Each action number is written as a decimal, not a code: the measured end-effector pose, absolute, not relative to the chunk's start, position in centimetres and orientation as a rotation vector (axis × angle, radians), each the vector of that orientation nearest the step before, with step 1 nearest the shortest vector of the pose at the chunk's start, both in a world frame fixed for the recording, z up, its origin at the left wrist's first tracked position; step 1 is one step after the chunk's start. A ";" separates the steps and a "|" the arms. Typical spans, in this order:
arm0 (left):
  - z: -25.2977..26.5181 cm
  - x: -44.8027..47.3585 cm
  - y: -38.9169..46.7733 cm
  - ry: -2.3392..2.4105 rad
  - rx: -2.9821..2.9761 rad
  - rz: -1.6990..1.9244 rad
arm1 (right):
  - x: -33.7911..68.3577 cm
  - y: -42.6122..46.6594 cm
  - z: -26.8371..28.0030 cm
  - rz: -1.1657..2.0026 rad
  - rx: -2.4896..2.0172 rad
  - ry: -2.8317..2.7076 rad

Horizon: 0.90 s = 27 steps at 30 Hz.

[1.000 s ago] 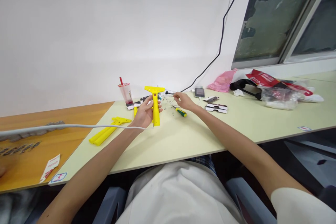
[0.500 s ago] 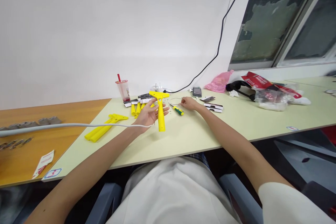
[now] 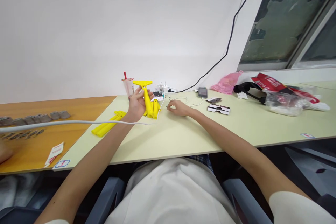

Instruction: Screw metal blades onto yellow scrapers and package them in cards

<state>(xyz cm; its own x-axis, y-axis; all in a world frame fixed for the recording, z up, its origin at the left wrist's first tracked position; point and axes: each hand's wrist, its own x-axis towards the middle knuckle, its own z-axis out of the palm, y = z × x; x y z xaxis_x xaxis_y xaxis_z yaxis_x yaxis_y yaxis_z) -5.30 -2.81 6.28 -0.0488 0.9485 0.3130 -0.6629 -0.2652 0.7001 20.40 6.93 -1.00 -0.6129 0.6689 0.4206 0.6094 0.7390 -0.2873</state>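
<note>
My left hand (image 3: pixel 137 105) is raised over the table with its fingers wrapped round a yellow T-shaped scraper (image 3: pixel 147 99), head up and handle tilted down. Behind it on the table lie more yellow scraper handles (image 3: pixel 155 109). To the left, yellow scrapers (image 3: pixel 107 126) rest side by side. My right hand (image 3: pixel 178 107) lies low on the tabletop, fingertips pinched together beside tiny dark bits. Whatever is between those fingertips is too small to make out. The green and yellow screwdriver cannot be clearly seen now.
A cup with a red straw (image 3: pixel 128 86) stands by the wall. Right of my hand are a small device (image 3: pixel 202 92), black-and-white cards (image 3: pixel 218 109), a pink bag (image 3: pixel 227 82) and plastic packaging (image 3: pixel 283 102). A pale cable (image 3: pixel 78 123) crosses at left. Another person's hand (image 3: pixel 4 152) shows at the left edge.
My left hand has moved left and up with the scraper, now gripping it more closely and tilting it. My right hand has come left, over where the screwdriver lay. The view has shifted slightly.
</note>
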 end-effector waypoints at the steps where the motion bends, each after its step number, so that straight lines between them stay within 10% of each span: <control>1: 6.4 -5.7 -2.6 0.444 0.887 1.647 | 19.3 6.8 -1.1 0.178 -0.924 -2.476; 27: 5.4 -8.7 -1.0 0.598 0.766 1.624 | 8.1 11.1 -0.2 0.634 -0.694 -2.608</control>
